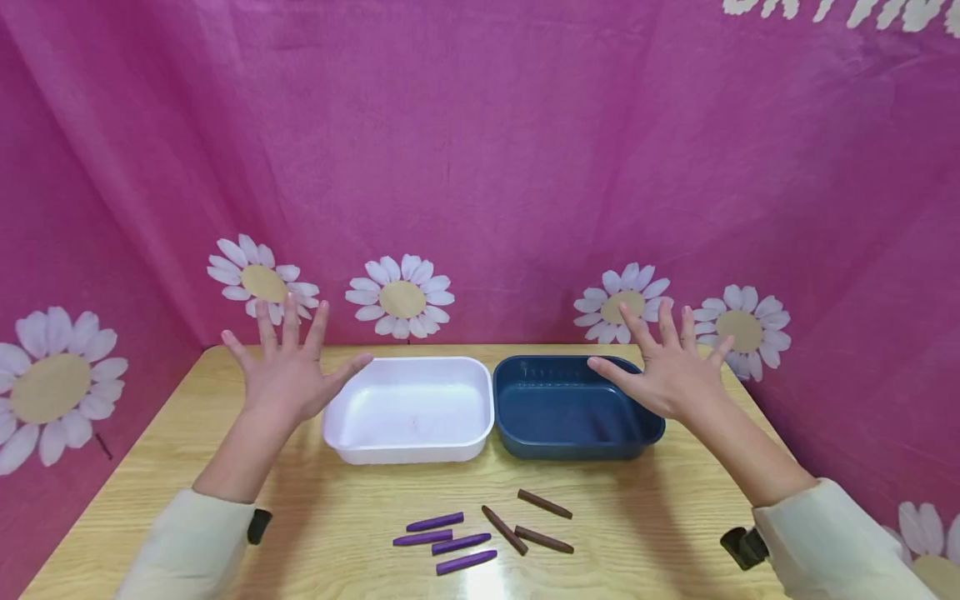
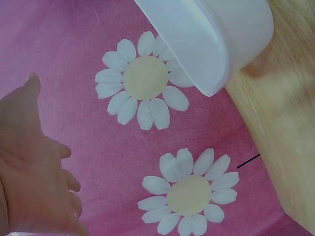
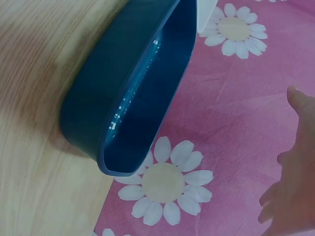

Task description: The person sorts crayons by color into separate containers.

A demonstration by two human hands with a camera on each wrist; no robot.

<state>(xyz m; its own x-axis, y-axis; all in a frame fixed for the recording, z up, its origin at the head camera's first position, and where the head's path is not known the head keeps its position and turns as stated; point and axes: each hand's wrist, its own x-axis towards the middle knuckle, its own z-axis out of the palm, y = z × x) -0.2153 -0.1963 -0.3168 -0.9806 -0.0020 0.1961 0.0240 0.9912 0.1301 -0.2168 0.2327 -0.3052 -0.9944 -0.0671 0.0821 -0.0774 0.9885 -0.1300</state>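
Note:
My left hand (image 1: 287, 377) hovers with spread fingers by the left end of a white plastic tub (image 1: 408, 451). Across from it, my right hand (image 1: 673, 377) is spread too, above the right end of a dark blue tub (image 1: 577, 451). Neither hand holds anything. The tubs stand side by side and nothing lies inside them. In front of the white tub are several purple crayons (image 1: 460, 543), roughly parallel. To their right lie three brown crayons (image 1: 544, 539), one slanting toward the purple group. Both wrist views show the hands raised against the cloth, apart from the tubs.
A light wooden table (image 1: 345, 508) carries everything. Behind it and at both sides hangs a pink cloth (image 1: 480, 167) printed with white daisies (image 1: 402, 298). Each sleeve has a black strap piece (image 1: 258, 527) near the cuff.

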